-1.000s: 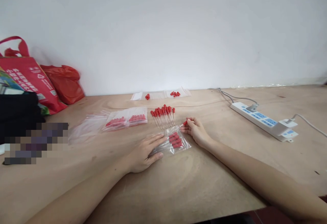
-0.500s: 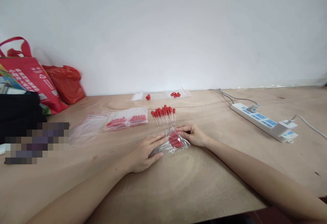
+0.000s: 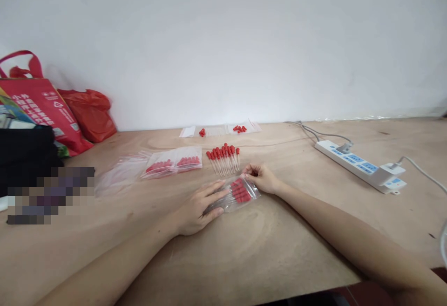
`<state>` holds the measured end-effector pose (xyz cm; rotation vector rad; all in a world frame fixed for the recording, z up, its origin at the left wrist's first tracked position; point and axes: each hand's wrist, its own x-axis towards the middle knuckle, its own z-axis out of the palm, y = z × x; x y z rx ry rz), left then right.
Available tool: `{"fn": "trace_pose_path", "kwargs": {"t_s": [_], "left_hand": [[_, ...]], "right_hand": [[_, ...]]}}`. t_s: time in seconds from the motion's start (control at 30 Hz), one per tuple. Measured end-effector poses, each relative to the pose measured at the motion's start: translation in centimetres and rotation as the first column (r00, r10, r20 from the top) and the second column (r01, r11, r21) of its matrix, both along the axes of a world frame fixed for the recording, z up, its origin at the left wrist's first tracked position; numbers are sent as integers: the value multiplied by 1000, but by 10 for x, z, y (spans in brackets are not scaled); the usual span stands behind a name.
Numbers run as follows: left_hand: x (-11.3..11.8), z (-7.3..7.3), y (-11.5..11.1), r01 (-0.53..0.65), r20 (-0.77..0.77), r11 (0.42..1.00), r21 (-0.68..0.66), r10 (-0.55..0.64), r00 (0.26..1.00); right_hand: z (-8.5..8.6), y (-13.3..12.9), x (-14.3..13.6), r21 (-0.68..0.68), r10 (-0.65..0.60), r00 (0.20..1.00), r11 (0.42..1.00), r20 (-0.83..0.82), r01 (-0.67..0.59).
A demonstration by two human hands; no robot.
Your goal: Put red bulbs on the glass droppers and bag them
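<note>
A clear zip-lock bag (image 3: 228,201) lies flat on the wooden table, holding several glass droppers with red rubber bulbs (image 3: 241,190), the bulbs toward its right end. My left hand (image 3: 200,207) rests on the bag's left part with fingers stretched out and the thumb along the near side. With fingertips and thumb closed, my right hand (image 3: 262,178) pinches the far corner of the bag's zip end. Just beyond the bag, loose red-bulbed droppers (image 3: 225,157) lie fanned out, bulbs pointing away from me.
Filled zip-lock bags (image 3: 172,162) lie left of the loose droppers, beside flat plastic bags (image 3: 120,175). Loose red bulbs (image 3: 240,129) and glass tubes (image 3: 215,131) sit near the wall. A power strip (image 3: 359,164) is at right, a red tote (image 3: 45,110) at left.
My right hand has shifted from over the red bulbs to the bag's far corner, uncovering the bulbs, which now show in neat rows. My left hand has stayed in place.
</note>
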<state>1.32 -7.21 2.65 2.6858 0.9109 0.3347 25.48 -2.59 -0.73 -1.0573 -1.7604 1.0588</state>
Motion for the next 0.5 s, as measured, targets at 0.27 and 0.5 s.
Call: {"fn": "trace_pose_path", "kwargs": {"t_s": [0.27, 0.5], "left_hand": [[1, 5, 1, 114, -79, 993, -32, -116, 990], [-1, 0, 2, 8, 59, 980, 200, -20, 998]], "right_hand": [[30, -21, 15, 386, 123, 950, 893, 288, -233], [37, -44, 5, 322, 301, 711, 734, 635, -598]]}}
